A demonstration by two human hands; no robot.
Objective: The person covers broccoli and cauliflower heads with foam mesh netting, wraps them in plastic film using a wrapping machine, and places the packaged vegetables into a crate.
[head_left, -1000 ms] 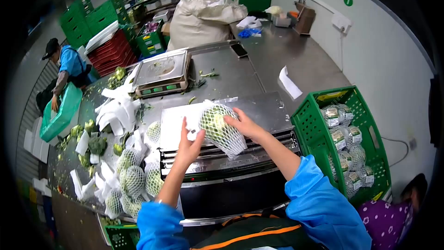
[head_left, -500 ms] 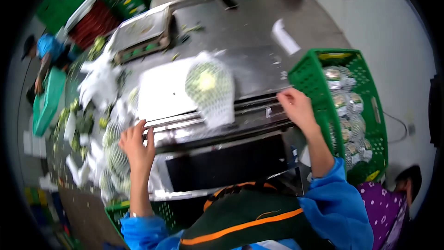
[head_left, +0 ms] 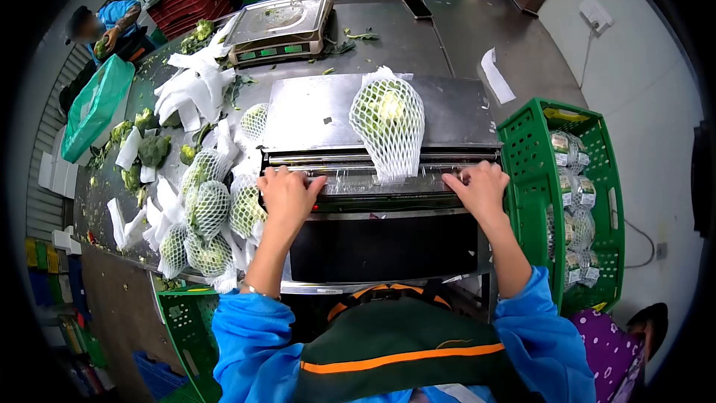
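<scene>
In the head view, my left hand (head_left: 288,195) pinches the left part of a strip of clear plastic film (head_left: 347,182), thumb pointing inward. My right hand (head_left: 482,189) grips the film's right part in the same way. The film lies stretched between them along the rollers of a steel wrapping machine (head_left: 306,116). Beyond it, a cauliflower in a white foam net (head_left: 388,110) rests on the machine's steel top, the net's narrow end hanging over the rollers towards me. A black plate (head_left: 384,248) is on the machine's near side, below my hands.
Several netted vegetables (head_left: 211,205) and white net sleeves (head_left: 195,86) lie at left, near loose broccoli (head_left: 154,149). A scale (head_left: 280,26) stands behind. At right, a green crate (head_left: 526,134) contains wrapped, labelled packs. One person holds produce at far left; another's patterned purple clothing shows at lower right.
The view has steadied and shifted. My hands have come closer together, from the machine's ends onto the film at the rollers. The netted cauliflower stays on the steel top.
</scene>
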